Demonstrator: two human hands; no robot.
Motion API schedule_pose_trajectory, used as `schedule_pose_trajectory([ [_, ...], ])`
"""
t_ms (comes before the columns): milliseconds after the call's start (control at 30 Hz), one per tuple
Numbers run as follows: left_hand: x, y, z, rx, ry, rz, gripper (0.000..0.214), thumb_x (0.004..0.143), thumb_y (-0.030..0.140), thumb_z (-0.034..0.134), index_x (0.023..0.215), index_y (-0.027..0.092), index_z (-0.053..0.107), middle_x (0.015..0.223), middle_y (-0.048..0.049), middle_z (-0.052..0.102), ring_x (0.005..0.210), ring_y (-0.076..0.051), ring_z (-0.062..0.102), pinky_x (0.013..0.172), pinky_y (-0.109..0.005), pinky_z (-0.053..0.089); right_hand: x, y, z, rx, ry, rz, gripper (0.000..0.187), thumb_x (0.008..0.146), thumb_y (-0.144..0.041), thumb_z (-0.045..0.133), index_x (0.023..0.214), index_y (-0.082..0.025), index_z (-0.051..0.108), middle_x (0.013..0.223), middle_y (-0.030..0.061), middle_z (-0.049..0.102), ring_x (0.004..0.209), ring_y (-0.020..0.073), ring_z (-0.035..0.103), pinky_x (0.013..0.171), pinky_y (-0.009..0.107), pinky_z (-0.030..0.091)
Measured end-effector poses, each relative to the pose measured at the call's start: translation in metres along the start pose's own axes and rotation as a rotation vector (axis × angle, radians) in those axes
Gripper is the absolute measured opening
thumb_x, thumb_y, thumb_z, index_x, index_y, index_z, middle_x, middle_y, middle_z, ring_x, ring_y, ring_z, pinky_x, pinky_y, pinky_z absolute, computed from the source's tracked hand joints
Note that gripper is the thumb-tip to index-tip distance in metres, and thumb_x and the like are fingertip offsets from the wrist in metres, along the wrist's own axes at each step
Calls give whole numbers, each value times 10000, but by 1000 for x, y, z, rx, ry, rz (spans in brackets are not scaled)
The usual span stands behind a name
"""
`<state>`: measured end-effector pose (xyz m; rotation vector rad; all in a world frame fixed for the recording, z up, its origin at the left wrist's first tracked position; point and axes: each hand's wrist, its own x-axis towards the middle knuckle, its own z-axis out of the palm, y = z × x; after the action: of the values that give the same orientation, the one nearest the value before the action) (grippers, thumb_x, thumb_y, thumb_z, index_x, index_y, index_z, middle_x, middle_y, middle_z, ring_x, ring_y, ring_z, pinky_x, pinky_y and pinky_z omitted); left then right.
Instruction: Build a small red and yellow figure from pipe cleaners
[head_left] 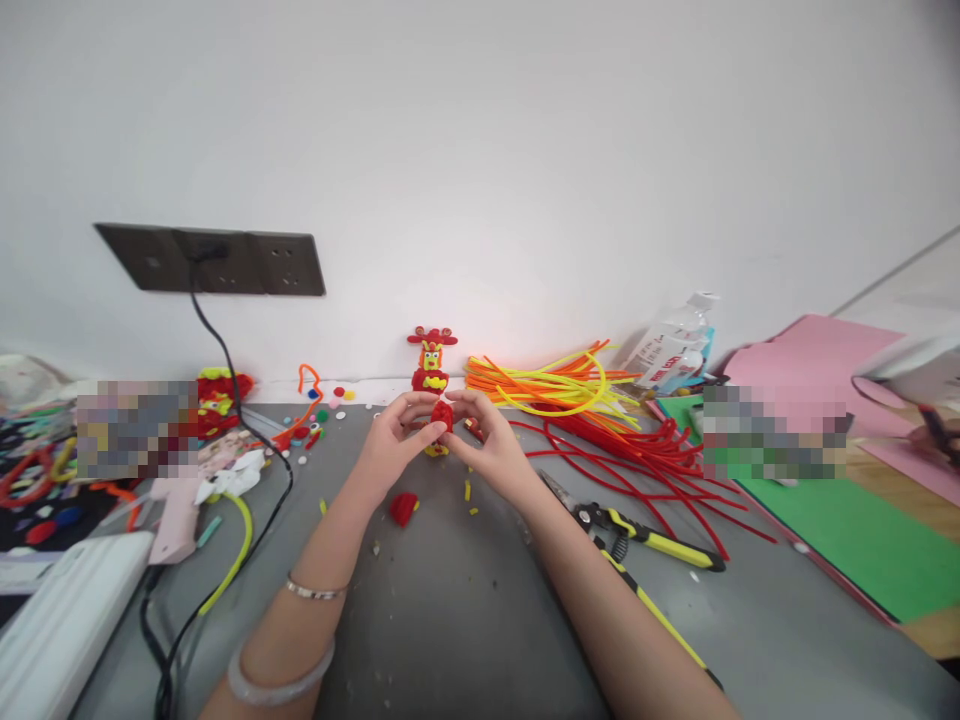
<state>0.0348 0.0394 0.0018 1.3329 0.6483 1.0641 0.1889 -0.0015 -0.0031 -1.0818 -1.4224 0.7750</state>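
Observation:
My left hand (pixel 394 432) and my right hand (pixel 489 440) meet over the grey table (pixel 450 620), both pinching a small red pipe-cleaner piece (pixel 442 414) between their fingertips. Just behind it stands a red and yellow pipe-cleaner figure (pixel 431 362) against the wall. A second small red fuzzy piece (pixel 403 507) lies on the table below my left hand. Short yellow offcuts are scattered around it.
Bundles of orange and yellow pipe cleaners (pixel 547 385) and red ones (pixel 637 450) lie to the right, with yellow-handled pliers (pixel 645 535) near my right forearm. Green and pink sheets (pixel 847 530) sit far right. A glue gun (pixel 176 510), black cable and pompoms lie left.

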Motion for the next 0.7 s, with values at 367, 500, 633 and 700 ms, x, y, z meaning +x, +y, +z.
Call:
schedule_pose_trajectory([
  [367, 1, -3, -4, 263, 31, 148, 277, 781, 338, 723, 1024, 207, 703, 1134, -95, 696, 1091, -257, 622, 915, -373, 489, 5, 0, -9, 404, -70, 178, 272, 770, -346, 740, 1002, -226, 666, 1037, 39, 711, 999, 203, 637, 912, 354, 479],
  [500, -2, -1, -4, 450, 8, 277, 261, 791, 274, 707, 1048, 231, 696, 1157, -86, 688, 1131, -258, 601, 948, -379, 462, 5, 1, -6, 449, -58, 215, 293, 723, -335, 784, 954, -220, 645, 944, 32, 727, 894, 194, 666, 845, 344, 505],
  [633, -3, 2, -3, 519, -4, 387, 264, 792, 240, 694, 1056, 258, 700, 1123, -64, 702, 1110, -249, 606, 975, -390, 449, 5, 4, -5, 463, -53, 235, 327, 711, -332, 797, 958, -226, 611, 897, 24, 737, 832, 185, 677, 808, 335, 513],
  [700, -3, 1, -3, 533, 6, 405, 253, 804, 236, 678, 1055, 261, 700, 1106, -59, 706, 1082, -241, 616, 966, -385, 454, 4, 5, -5, 463, -53, 231, 327, 724, -332, 790, 971, -233, 600, 881, 17, 741, 811, 179, 676, 795, 328, 513],
])
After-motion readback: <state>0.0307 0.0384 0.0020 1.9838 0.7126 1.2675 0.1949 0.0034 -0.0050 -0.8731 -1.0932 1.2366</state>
